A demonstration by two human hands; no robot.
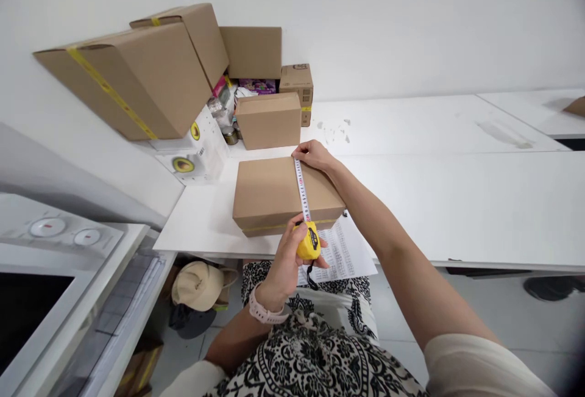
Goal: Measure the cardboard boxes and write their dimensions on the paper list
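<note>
A brown cardboard box (267,186) lies on the white table near its front edge. Across its top runs the pulled-out blade of a yellow tape measure (309,240). My left hand (290,250) is closed round the tape measure's case at the box's near side. At the far edge of the box, my right hand (313,154) pinches the end of the blade against the cardboard. A printed sheet of paper (340,250) sticks out from under the box and hangs over the table edge.
Behind stand a smaller box (269,121), a dark-lidded jar (230,135) and a carton (298,89). Large taped boxes (137,80) are stacked at left on a white avocado-print box (201,156). A microwave (59,232) is at lower left, and a beige cap (198,286) lies below the table.
</note>
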